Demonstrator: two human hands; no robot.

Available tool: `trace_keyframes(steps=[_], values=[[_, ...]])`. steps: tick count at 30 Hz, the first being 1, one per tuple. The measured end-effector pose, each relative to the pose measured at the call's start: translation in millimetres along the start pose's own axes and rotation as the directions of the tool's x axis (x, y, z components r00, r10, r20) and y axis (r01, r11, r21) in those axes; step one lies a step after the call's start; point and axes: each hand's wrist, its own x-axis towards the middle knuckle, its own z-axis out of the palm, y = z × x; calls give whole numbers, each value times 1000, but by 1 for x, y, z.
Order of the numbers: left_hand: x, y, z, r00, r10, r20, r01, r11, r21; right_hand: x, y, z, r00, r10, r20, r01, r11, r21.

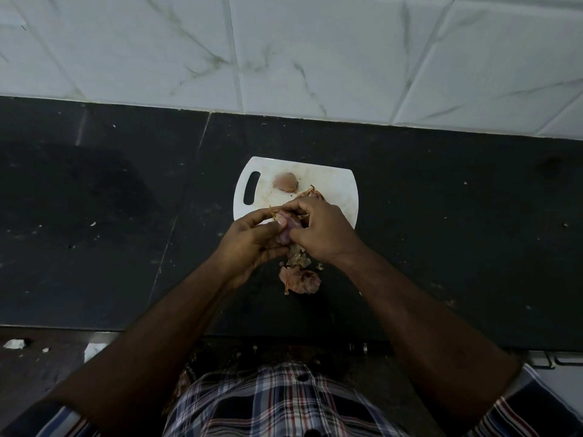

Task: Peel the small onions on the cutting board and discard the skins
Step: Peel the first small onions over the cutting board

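— Purple-pink flesh is showing between the 2 hands, so where exactly is the onion being worked on (287, 228) sitting?

— It is being held up over the near edge of the white cutting board (334, 187), not resting on it. The left hand (252, 244) is curling around it from the left and below, thumb pressing across its front. The right hand (318, 228) is coming in from the right, its fingertips pinching at the top of the bulb, where a dry wisp of skin is sticking out.

— Which way is the bulb lying?

— Its long axis seems to be running from upper left to lower right, roughly across the gap between the hands, though fingers are hiding most of it. Both hands are touching it, so neither is nearer; the left is doing the holding and the right is doing the stripping.

— And the rest?

— 1 peeled onion (285, 182) is lying on the board beyond the hands, with another, still-skinned piece (312, 193) just beside the right hand's knuckles. Loose skins (299, 277) are piling on the dark surface (441, 231) directly under the hands, toward the person.

— So the next pull?

— Probably toward the person, away from the left hand's grip, dropping the skin onto that pile.
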Motion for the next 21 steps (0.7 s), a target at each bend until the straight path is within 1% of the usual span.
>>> trace_keyframes(steps=[4, 6, 7, 9, 10, 13, 17, 21], values=[[-1, -2, 3, 999, -34, 3, 34, 997, -68, 3, 5, -6, 999, -11, -37, 7, 996, -85], [0, -1, 3, 999, -40, -11, 38, 995, -92, 5, 10, -9, 1000, 6, -16, -7, 998, -68], [0, -1, 2, 999, -44, -17, 42, 993, -107, 6, 13, -11, 999, 44, 4, -44, 999, 4], [0, 2, 1, 999, -52, -18, 49, 991, -123, 5, 17, -12, 988, 138, 69, -150, 966, 210], [0, 3, 1, 999, -52, -14, 50, 991, -122, 4, 18, -12, 984, 149, 97, -170, 948, 270], [-1, 5, 1, 998, -55, -7, 54, 991, -125, 1, 21, -10, 992, 120, 34, -125, 963, 240], [-2, 6, 1, 997, -82, -11, 79, 985, -150, 0, 22, -8, 981, 190, -46, -170, 944, 283], [-5, 5, 3, 993, -121, -4, 118, 974, -193, -2, 29, 0, 970, 193, -147, -166, 969, 183]])
